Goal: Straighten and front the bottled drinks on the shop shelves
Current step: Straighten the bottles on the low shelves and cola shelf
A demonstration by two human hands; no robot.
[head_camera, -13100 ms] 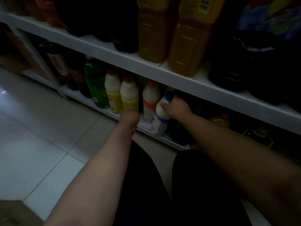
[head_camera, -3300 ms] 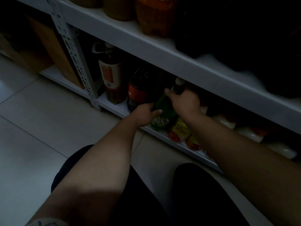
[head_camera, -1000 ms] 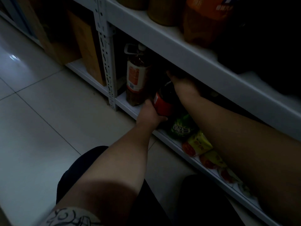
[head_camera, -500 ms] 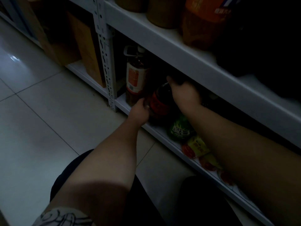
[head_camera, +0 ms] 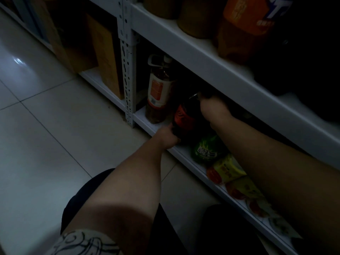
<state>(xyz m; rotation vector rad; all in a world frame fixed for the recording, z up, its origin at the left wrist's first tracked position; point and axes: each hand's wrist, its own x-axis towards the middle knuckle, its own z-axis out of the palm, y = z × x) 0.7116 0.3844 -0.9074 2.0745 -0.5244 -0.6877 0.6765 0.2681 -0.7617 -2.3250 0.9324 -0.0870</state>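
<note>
A dark cola bottle with a red label stands on the bottom shelf near its left end. My left hand grips the bottle's base from the front. My right hand holds its upper part under the shelf above. Left of it stands a brown tea bottle with an orange-and-white label. To the right are a green-labelled bottle and several yellow-labelled bottles in a row along the shelf front.
The white upright post bounds the bay on the left, with cardboard boxes beyond it. The upper shelf carries large amber and orange bottles. Pale floor tiles lie in front; my dark-trousered knees are below.
My left hand has slid from the cola bottle's side down to its base. The right hand has shifted slightly right on the top, and the bottle sits nearer the shelf front.
</note>
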